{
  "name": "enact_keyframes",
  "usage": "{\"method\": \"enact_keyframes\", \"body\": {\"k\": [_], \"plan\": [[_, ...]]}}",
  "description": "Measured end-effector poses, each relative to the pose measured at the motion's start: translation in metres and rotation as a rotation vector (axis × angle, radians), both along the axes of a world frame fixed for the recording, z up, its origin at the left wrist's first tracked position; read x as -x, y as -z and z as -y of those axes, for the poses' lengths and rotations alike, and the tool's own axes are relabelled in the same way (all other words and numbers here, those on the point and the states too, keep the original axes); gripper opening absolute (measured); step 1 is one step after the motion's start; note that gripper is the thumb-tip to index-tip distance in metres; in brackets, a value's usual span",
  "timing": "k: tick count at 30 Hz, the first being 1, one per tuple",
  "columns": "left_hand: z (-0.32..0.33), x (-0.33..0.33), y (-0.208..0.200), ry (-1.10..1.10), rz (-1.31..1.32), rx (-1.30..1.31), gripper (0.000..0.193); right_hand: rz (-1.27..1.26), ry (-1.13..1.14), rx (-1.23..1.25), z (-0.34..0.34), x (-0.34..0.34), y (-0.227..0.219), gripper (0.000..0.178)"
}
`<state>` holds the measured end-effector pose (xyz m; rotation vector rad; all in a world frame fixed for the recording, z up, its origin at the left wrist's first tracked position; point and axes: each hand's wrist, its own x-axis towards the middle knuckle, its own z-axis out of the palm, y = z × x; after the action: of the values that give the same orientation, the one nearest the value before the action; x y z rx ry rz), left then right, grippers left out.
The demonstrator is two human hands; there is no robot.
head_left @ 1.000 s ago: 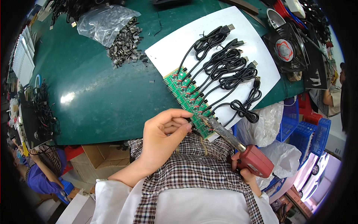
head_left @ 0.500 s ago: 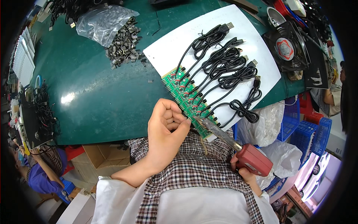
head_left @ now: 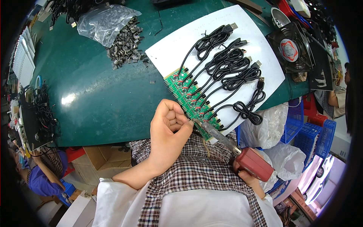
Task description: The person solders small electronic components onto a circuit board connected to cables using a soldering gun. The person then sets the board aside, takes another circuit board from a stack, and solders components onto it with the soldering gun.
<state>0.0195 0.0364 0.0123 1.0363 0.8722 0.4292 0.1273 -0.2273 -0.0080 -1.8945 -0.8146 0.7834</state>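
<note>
A green circuit board panel [head_left: 186, 101] lies at a slant on a white sheet [head_left: 166, 47], at the table's near edge. Bundled black USB cables [head_left: 228, 55] fan out from it, with short red wires at their joints. My left hand [head_left: 166, 130] is closed, thumb and forefinger pinched at the board's lower left edge; what they hold is too small to make out. My right hand [head_left: 247, 177] grips the red handle of a soldering iron [head_left: 255, 163], partly hiding the fingers. The iron's tip meets the board near my left fingertips.
On the green table [head_left: 94, 109], a heap of small metal-pinned connectors [head_left: 126, 47] spills beside a clear plastic bag [head_left: 106, 22]. One loose connector [head_left: 152, 82] lies left of the board. A black fan [head_left: 290, 49] stands at the right. Blue crates [head_left: 315, 138] are below.
The soldering iron has shifted slightly left and down, its tip moving closer to my left fingertips. My left hand has barely moved, and the board and cables stay in place.
</note>
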Motion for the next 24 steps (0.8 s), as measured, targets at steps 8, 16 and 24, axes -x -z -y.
{"method": "enact_keyframes", "body": {"k": [8,16,24], "plan": [[0.003,0.001,0.001,0.000,-0.003,-0.020,0.028,-0.093,-0.089,0.109,0.012,-0.003,0.003,0.057],[0.000,0.006,0.001,0.043,0.030,-0.046,0.031,-0.471,0.143,-0.061,-0.028,0.004,-0.023,0.056],[0.000,0.006,0.001,0.049,0.056,-0.045,0.028,-0.325,0.054,0.020,-0.013,0.002,-0.009,0.053]]}}
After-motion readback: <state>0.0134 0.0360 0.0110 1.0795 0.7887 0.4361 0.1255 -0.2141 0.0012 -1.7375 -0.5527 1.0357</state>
